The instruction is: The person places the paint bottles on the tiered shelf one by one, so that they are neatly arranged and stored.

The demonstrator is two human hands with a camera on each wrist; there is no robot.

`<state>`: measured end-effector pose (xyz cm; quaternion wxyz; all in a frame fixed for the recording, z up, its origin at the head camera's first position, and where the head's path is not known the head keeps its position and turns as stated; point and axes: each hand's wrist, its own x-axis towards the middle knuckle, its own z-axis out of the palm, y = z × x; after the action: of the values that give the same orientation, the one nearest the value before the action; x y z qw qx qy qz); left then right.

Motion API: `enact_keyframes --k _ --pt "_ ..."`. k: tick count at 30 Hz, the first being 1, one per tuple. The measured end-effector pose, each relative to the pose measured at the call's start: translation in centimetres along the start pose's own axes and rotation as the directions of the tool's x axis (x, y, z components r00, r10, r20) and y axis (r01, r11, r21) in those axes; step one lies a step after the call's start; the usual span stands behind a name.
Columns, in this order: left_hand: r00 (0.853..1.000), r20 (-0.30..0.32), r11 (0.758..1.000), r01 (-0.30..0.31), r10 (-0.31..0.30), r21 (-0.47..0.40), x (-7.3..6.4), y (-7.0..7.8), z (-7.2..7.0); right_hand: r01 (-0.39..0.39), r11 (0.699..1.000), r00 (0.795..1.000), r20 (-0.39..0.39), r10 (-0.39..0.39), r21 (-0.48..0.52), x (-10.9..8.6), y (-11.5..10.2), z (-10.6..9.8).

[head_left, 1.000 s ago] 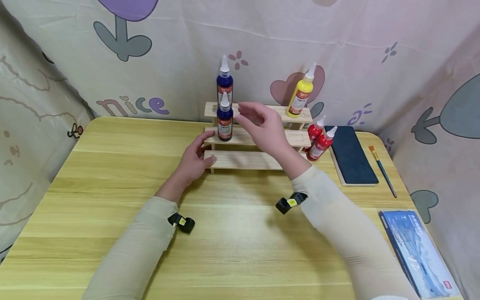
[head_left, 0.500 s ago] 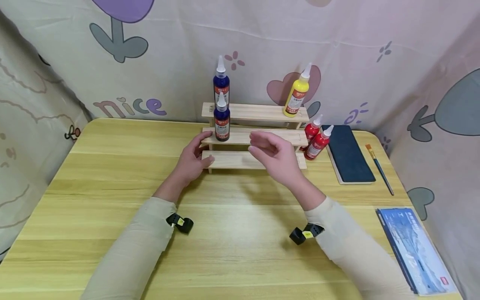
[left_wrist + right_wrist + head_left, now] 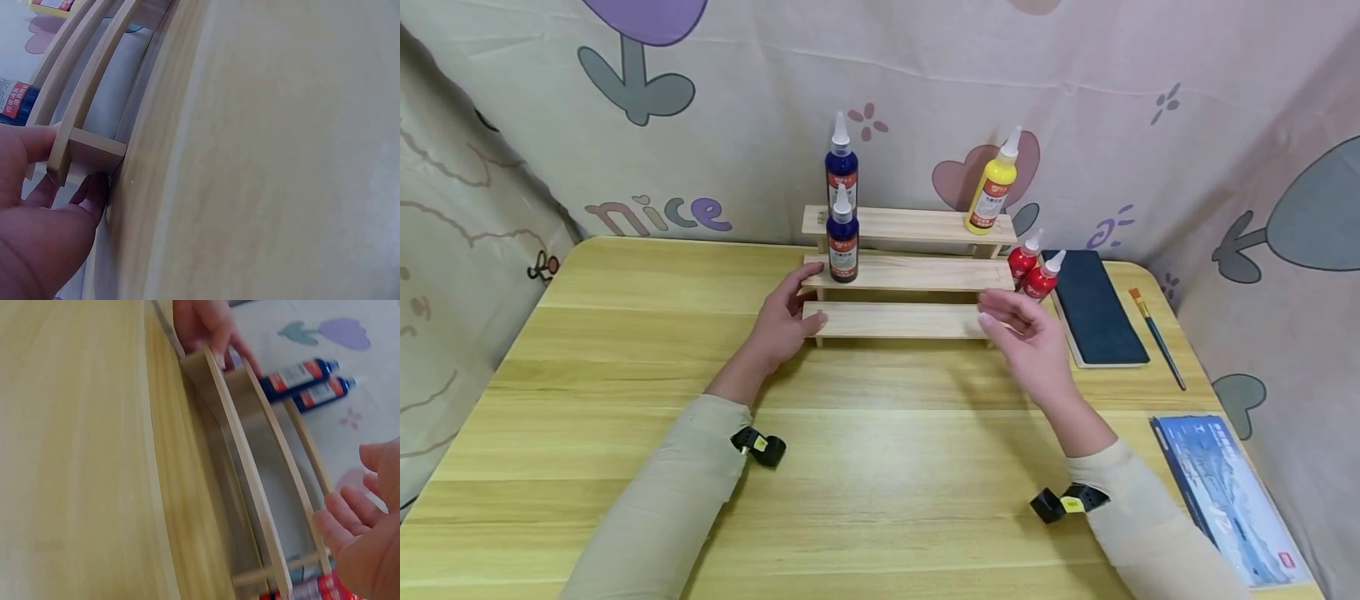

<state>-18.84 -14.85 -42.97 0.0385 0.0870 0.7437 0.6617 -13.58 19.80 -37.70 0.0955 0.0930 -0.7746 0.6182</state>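
Note:
A three-tier wooden rack [image 3: 910, 320] stands at the back of the table. My left hand [image 3: 781, 323] grips its left end, thumb on the lowest shelf and fingers round the side; the left wrist view shows the fingers [image 3: 94, 195] at the end support. My right hand [image 3: 1028, 346], relaxed and holding nothing, hovers by the rack's right end, in front of two red paint bottles [image 3: 1039, 283]. One blue paint bottle [image 3: 843, 242] stands on the middle shelf, another blue bottle [image 3: 841, 162] behind it on the top shelf. A yellow paint bottle [image 3: 992, 193] stands at the top shelf's right end.
Right of the red bottles lies a dark notebook [image 3: 1101, 308], with a paintbrush [image 3: 1157, 337] beside it. A blue-covered pad [image 3: 1232, 500] lies near the right edge. A printed curtain [image 3: 760, 100] hangs behind the table [image 3: 865, 483].
My right hand has moved from beside the blue bottles down and rightward to the rack's right end. My left hand has kept its grip on the rack. The bottles stand as before.

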Motion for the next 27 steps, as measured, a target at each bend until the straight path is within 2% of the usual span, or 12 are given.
enact_keyframes --k 4,8,15,18,22,27 --pt "1.0 -0.002 1.0 -0.007 0.007 -0.01 0.0 -0.1 0.0 0.015 0.999 0.994 -0.112 -0.018 -0.029 0.0 0.4 -2.1" --pt "1.0 0.0 1.0 -0.013 0.013 -0.007 -0.1 -0.1 0.0 -0.006 0.995 0.974 -0.226 -0.018 -0.104 0.3 0.6 -4.3" --pt "1.0 0.004 1.0 -0.006 0.006 -0.006 0.1 0.1 -0.1 -0.131 0.974 0.928 -0.368 0.056 -0.182 1.7 0.9 -6.8" --pt "1.0 0.004 1.0 -0.003 0.003 -0.008 0.1 0.1 0.0 -0.185 0.961 0.921 -0.379 0.096 -0.205 2.5 1.2 -7.2" --pt "1.0 -0.003 1.0 0.005 -0.005 -0.011 0.1 0.1 0.0 -0.248 0.94 0.923 -0.352 0.157 -0.232 3.5 1.8 -7.1" --pt "1.0 -0.008 1.0 0.022 -0.022 -0.002 0.0 0.2 0.0 -0.28 0.924 0.924 -0.334 0.186 -0.26 4.5 2.7 -6.8"
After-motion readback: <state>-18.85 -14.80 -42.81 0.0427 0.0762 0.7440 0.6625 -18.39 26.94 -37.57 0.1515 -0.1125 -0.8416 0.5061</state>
